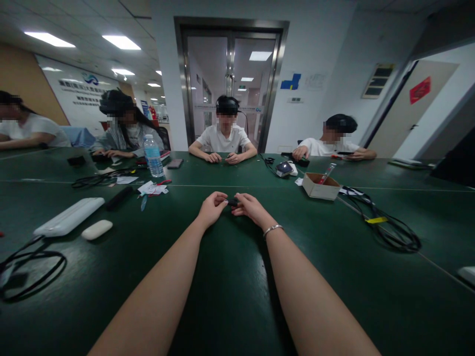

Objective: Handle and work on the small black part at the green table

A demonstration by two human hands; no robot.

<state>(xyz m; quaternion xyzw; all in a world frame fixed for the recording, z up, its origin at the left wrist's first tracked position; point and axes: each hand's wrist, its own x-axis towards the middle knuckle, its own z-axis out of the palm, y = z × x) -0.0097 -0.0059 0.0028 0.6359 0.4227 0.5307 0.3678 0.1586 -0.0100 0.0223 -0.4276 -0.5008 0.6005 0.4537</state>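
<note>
Between my two hands is a small black object (232, 202), short and roughly cylindrical; its exact kind is too small to make out. My left hand (213, 208) pinches its left end with thumb and fingers. From the other side, the fingers of my right hand (251, 207) close on its right end. A silver bracelet (272, 230) circles my right wrist. Both hands are just above or resting on the green tabletop (230, 277); I cannot tell which. My fingers cover much of the black object.
Left of me lie a white power bank (70, 217), a white rounded case (97, 230) and a black cable (35, 272). A water bottle (153, 157) stands beyond. To the right are a small open box (319, 188) and coiled cables (393, 230). Several people sit around the table.
</note>
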